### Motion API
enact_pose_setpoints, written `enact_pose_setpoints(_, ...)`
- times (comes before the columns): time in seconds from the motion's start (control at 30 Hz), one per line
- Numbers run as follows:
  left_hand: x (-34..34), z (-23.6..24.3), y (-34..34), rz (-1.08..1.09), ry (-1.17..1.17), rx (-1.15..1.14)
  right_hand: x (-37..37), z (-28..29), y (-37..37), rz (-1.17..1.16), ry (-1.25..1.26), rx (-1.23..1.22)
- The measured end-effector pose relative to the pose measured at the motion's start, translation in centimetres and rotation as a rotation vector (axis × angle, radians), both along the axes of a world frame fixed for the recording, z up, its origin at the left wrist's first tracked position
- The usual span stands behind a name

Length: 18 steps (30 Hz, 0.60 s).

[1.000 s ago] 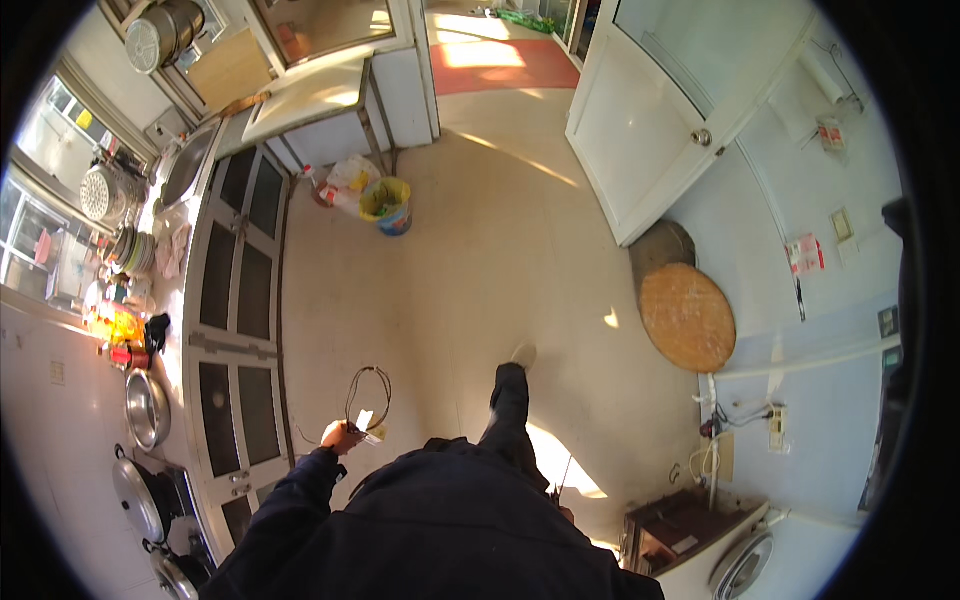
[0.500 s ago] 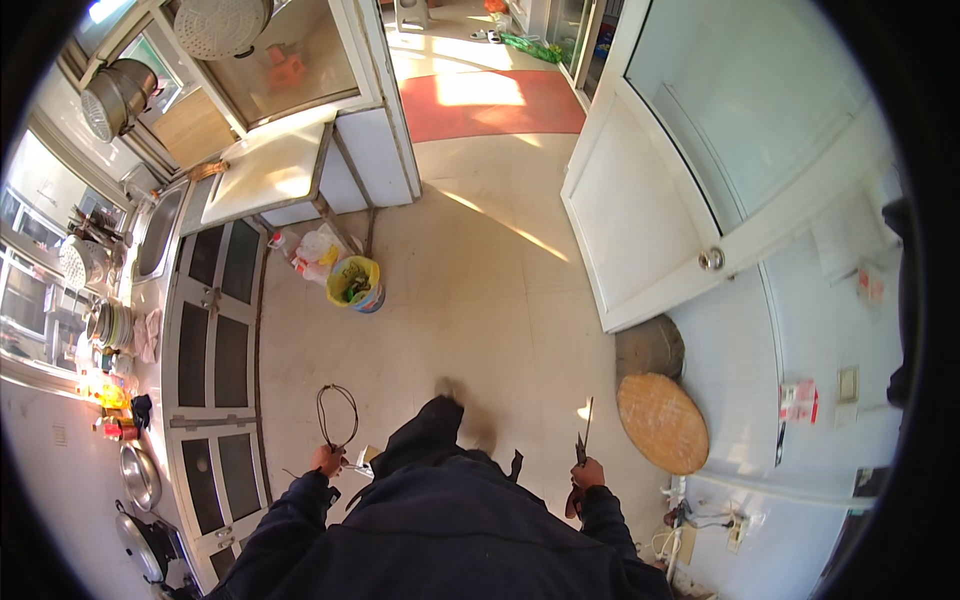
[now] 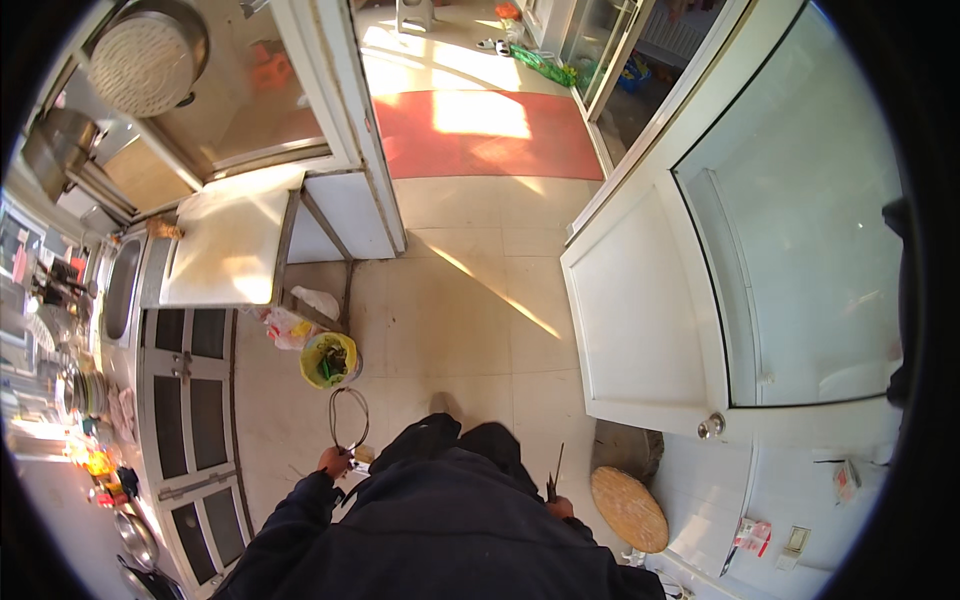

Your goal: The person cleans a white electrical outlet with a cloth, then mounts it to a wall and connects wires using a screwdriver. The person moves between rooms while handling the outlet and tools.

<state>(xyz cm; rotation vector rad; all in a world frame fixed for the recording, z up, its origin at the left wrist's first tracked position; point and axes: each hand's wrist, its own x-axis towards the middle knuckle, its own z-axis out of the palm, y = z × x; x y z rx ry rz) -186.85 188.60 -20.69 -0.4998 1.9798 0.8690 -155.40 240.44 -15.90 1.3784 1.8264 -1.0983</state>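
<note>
My left hand (image 3: 335, 462) is closed around the handle of a thin wire loop (image 3: 349, 412) that points forward over the beige tiled floor. Just ahead of the loop stands a small yellow bucket (image 3: 328, 360). My right hand (image 3: 561, 506) is mostly hidden behind my dark jacket; it grips a thin dark pointed tool (image 3: 554, 474) that sticks up and forward. I cannot tell what kind of tool it is. My dark trouser leg shows between the two hands.
Plastic bags (image 3: 290, 325) lie beside the bucket under a white table (image 3: 232, 250). Dark-fronted cabinets (image 3: 190, 400) and a sink (image 3: 120, 290) run along the left. A white door (image 3: 650, 320) with a knob (image 3: 711, 427) stands open on the right, a round wooden board (image 3: 628, 508) below it. A red mat (image 3: 480, 135) lies ahead.
I have walked forward along the floor; the bucket, table and red mat are nearer. The right hand with its tool came into view. Both hands keep their hold.
</note>
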Motion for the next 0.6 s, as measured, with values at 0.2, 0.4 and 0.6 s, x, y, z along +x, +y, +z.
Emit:
enact_pose_setpoints(0.2,-15.2,0.8,8.9,-0.179,0.088,0.007,-13.1,-0.5,8.0,-0.046,0.017,-0.023)
enact_pose_setpoints(0.4,-26.0,0.0,17.7,-0.131,0.002,0.008,-27.8,-4.4,19.8,-0.1,-0.014,-0.068)
enact_pose_setpoints(0.6,-37.3,2.4,28.6,-0.206,0.042,-0.004,-43.2,-2.5,31.1,0.063,0.023,-0.088)
